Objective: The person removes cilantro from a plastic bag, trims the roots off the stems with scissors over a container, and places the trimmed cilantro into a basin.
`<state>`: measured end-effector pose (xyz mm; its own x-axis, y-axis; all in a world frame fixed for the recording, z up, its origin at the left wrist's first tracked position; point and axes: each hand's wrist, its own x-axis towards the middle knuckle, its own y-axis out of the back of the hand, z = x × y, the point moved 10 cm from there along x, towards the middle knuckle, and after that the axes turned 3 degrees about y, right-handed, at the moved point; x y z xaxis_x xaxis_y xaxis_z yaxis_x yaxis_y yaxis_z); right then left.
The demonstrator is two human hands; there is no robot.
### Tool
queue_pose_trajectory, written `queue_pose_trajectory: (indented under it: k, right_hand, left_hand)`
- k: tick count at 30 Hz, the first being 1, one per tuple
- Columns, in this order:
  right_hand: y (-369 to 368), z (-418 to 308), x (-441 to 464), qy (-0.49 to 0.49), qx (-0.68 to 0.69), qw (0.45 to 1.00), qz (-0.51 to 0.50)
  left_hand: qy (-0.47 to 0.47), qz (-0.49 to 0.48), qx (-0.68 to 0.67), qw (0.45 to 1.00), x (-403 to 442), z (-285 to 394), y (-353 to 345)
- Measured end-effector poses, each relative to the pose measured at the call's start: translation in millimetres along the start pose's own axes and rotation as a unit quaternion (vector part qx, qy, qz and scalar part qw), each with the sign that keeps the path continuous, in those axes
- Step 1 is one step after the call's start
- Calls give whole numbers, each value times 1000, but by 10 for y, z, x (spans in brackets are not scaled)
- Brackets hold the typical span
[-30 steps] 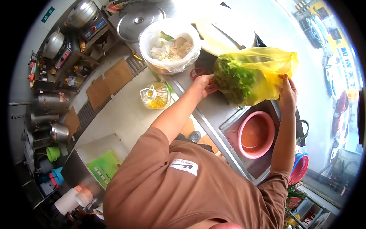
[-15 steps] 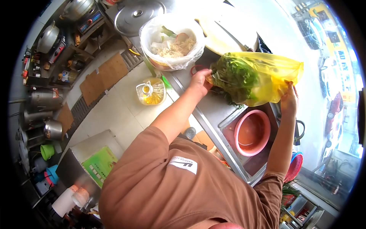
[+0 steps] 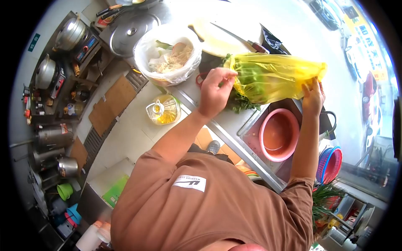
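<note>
A yellow plastic bag (image 3: 278, 75) stretches between my two hands above the metal counter. Inside its left part leafy greens (image 3: 248, 80) show through, and more leaves hang out below its left edge. My left hand (image 3: 218, 90) pinches the bag's left edge with thumb and fingers. At the other end, my right hand (image 3: 313, 97) grips the yellow plastic near its gathered right corner. A pink basin (image 3: 279, 134) sits in the sink below the bag.
A white-lined bin (image 3: 167, 54) with scraps stands left of the greens. Behind are a round cutting board (image 3: 217, 38) and a knife (image 3: 236, 35). An oil jug (image 3: 163, 109) is on the floor; blue and red baskets (image 3: 329, 165) stand at right.
My left hand has risen with the bag's left edge, and the bag lies more stretched over the greens. Leaves now hang out beneath it. The camera view has shifted slightly.
</note>
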<state>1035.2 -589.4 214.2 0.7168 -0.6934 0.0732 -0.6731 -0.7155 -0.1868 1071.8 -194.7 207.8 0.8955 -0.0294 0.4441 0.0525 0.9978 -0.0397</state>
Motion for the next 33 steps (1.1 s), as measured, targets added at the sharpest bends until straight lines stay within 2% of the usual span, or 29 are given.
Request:
queue_pose_trajectory:
  k: [1,3,4,5,7,9,10,13,16,19,20,22,23,25,26,28,29,31,33]
  right_hand:
    - [29,-25,-25,1,5,1000,7]
    - [69,-44,-16,-15,4,1000,28]
    - [68,-67,-38,-18,-51,998,17]
    - [39,-67,-77,-27,-41,999,1]
    - [99,-92,-7,-16,-17,1000,8]
    - [173,-106,86,-14,-12,1000,14]
    - [209,-105,113,-14,-13,1000,15]
    - [321,-164,188,-7,38,998,58]
    - [418,-37,354,-35,96,992,77]
    - [321,30,467,-52,148,986,52]
    - [265,40,492,-50,174,983,27]
    - [206,83,488,-73,172,982,33]
    - [192,91,493,-91,173,980,43]
    - [279,-29,511,-79,171,981,37]
    - [342,-110,533,-67,172,982,34]
    - [537,-260,550,-51,153,985,53]
    - [682,-321,556,-35,138,987,70]
    - [1027,-287,632,-44,108,989,93]
    - [1292,-237,636,-63,115,982,137]
  left_hand:
    - [166,-25,-149,974,-31,-353,-127]
    - [-5,-52,-57,997,103,13,-202]
    - [50,-77,-54,994,142,-57,-324]
    - [108,-101,-50,988,115,-133,-447]
    - [100,-58,-51,992,21,-257,-477]
    - [26,-49,110,992,-288,-220,-463]
    - [40,-59,110,991,-496,-258,-495]
    - [-51,-116,241,962,-961,-82,-721]
    - [-153,-185,235,942,-1172,23,-1019]
    - [-201,-320,221,899,-1425,-230,-1454]
    - [-199,-318,222,900,-1444,-300,-1546]
    - [-201,-370,324,847,-1510,-519,-1807]
    - [-200,-367,323,849,-1527,-740,-1817]
    - [-45,-351,359,863,-1497,-1578,-1727]
    - [-38,-384,413,825,-1408,-1629,-1659]
    - [-140,-401,456,782,-1156,-1498,-1376]
    - [-249,-379,442,774,-1062,-1332,-1248]
    - [-217,-415,462,753,-835,-1313,-1016]
    - [-235,-412,453,755,-806,-1404,-952]
